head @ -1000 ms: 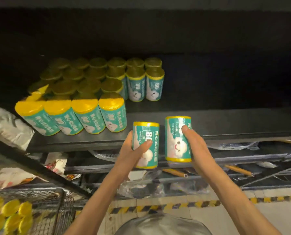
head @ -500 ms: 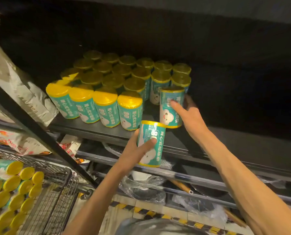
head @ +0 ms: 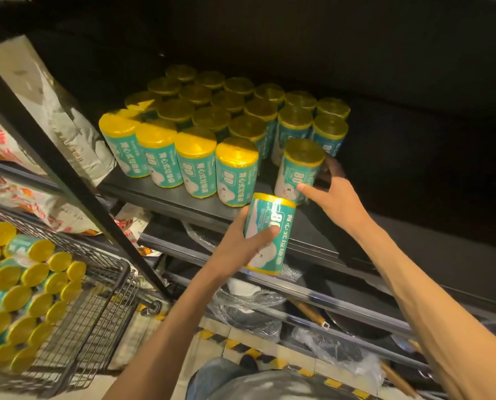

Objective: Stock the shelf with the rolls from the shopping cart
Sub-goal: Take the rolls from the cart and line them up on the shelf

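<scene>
Head view: I observe teal-wrapped rolls with yellow ends and a white cartoon print, marked "80". The stocked rolls (head: 229,116) stand upright in tight rows on the dark shelf (head: 166,194), toward its left part. The right hand (head: 332,197) grips one roll (head: 297,171), thumb on the near face, fingers curled behind it; this roll stands on the shelf at the right end of the front row, a gap apart from the neighbouring front roll (head: 235,171) and just in front of the second row. Compared with half a second ago, this roll sits slightly nearer the shelf's front edge and its yellow top is now fully visible; the view has also shifted so the shelf block appears further right. The left hand (head: 238,246) holds a second roll (head: 270,235) upright, thumb across its front, fingers wrapped behind. It is off the shelf, in front of and below the shelf edge, directly near-side of the placed roll, much as before. At lower left, the wire shopping cart (head: 96,321) contains more rolls (head: 27,298) lying on their sides.
</scene>
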